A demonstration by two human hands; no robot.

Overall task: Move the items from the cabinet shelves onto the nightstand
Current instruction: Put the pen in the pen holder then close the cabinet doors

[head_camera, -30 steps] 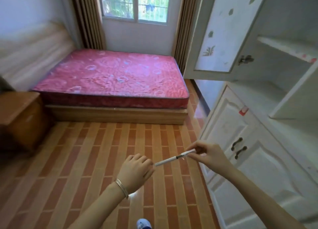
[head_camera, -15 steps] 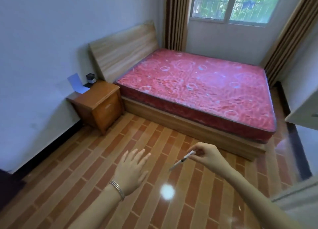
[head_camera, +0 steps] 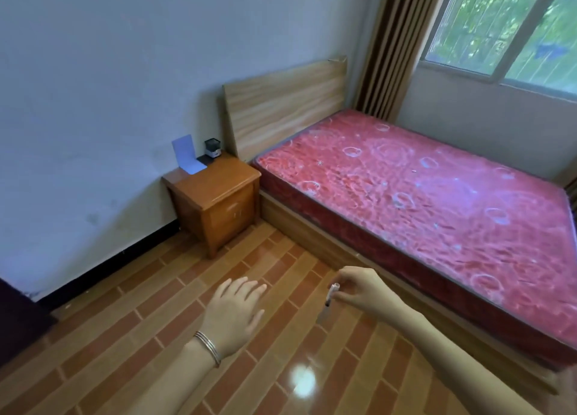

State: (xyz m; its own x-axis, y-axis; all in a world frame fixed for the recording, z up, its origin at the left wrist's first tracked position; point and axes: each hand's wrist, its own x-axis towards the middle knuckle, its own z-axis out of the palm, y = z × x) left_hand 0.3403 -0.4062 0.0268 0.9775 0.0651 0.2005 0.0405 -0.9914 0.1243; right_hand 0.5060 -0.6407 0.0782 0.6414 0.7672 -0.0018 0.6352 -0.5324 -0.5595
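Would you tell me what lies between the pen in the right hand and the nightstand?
Only bare tiled floor, in the head view; the pen is far from the nightstand.

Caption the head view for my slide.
Right hand carries a slim white pen toward the orange wooden nightstand; left hand open.

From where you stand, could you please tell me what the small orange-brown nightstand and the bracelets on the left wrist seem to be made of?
The small orange-brown nightstand looks like wood or wood veneer with a smooth, slightly glossy varnish; faint grain shows on top. The thin bracelets look like polished silver-coloured metal, judging by their bright sheen, though plated metal is possible.
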